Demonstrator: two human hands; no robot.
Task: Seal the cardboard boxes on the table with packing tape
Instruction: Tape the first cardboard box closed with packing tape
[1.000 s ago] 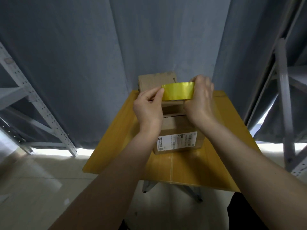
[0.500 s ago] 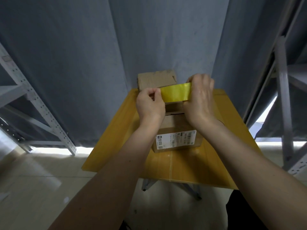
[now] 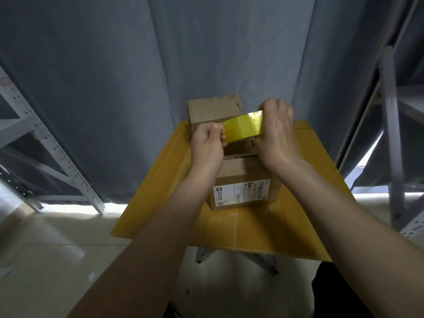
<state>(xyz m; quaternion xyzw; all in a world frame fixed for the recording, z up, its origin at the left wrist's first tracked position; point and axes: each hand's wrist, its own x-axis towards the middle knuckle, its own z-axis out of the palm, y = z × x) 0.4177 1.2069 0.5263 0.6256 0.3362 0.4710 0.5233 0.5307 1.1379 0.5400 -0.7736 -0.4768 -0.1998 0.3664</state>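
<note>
A glossy yellow strip of packing tape point(image 3: 243, 127) is stretched above the near brown cardboard box point(image 3: 243, 177) on the yellow table point(image 3: 298, 216): my left hand point(image 3: 207, 146) pinches its left end, and my right hand point(image 3: 276, 134) is curled over its right end, hiding any roll. The box's white shipping label point(image 3: 241, 192) carries a barcode and print too blurred to read. A second brown cardboard box point(image 3: 214, 110) stands behind, partly covered by my hands.

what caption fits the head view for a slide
Both hands stretch a strip of yellow tape above the near cardboard box on the yellow table.
</note>
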